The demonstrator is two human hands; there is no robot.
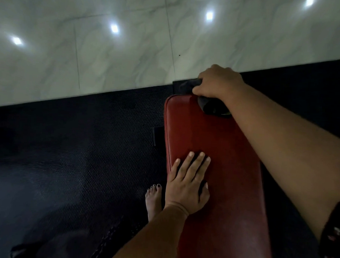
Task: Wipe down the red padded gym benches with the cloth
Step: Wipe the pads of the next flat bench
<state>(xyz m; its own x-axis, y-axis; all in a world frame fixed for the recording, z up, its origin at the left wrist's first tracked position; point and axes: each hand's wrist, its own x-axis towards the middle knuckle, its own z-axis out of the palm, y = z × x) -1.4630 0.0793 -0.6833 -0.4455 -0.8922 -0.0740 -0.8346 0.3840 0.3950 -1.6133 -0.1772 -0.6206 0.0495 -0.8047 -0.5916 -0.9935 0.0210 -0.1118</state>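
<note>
A red padded bench (pixel 227 159) runs from the bottom of the view up to the middle. My right hand (pixel 217 83) is at the bench's far end, fingers curled round a dark cloth (pixel 210 106) that is bunched under it on the pad's top corner. My left hand (pixel 188 179) lies flat on the pad near its left edge, fingers straight and spread, holding nothing. My right forearm crosses above the pad's right side and hides it.
The bench stands on a black textured rubber mat (pixel 77 154). Beyond the mat's edge lies a glossy pale tiled floor (pixel 110 49) with light reflections. My bare left foot (pixel 153 197) is on the mat beside the bench. A dark bench frame part (pixel 156 136) sticks out left.
</note>
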